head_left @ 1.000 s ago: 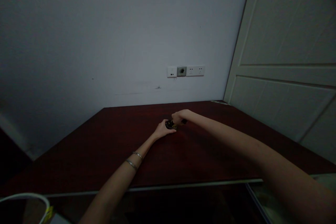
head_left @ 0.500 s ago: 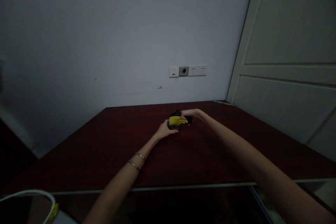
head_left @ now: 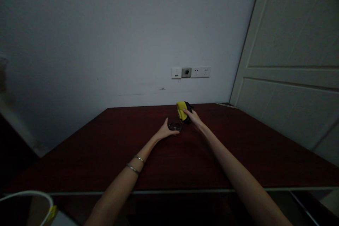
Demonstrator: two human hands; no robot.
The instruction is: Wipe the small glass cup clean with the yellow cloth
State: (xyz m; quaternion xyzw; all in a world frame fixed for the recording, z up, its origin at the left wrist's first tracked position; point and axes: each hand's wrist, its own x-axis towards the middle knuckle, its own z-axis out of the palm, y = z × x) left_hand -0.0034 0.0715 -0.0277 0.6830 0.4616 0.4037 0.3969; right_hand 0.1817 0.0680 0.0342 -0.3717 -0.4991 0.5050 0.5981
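Observation:
My left hand [head_left: 164, 132] is curled around a small clear glass dish [head_left: 175, 126] that rests on the dark red table [head_left: 106, 148]. Two thin bracelets circle that wrist. My right hand [head_left: 194, 117] is closed on a yellow and black cloth [head_left: 182, 111], held just above and behind the dish, lifted off the tabletop. Both arms reach far forward toward the back half of the table.
A grey wall with a row of white sockets [head_left: 191, 72] rises behind the table. A pale panelled door [head_left: 291, 70] stands at the right. A white round rim [head_left: 31, 197] shows at the bottom left, below the table's front edge.
My right hand has lifted the yellow cloth up and away from the dish, which now shows uncovered. My left hand has stayed on the dish.

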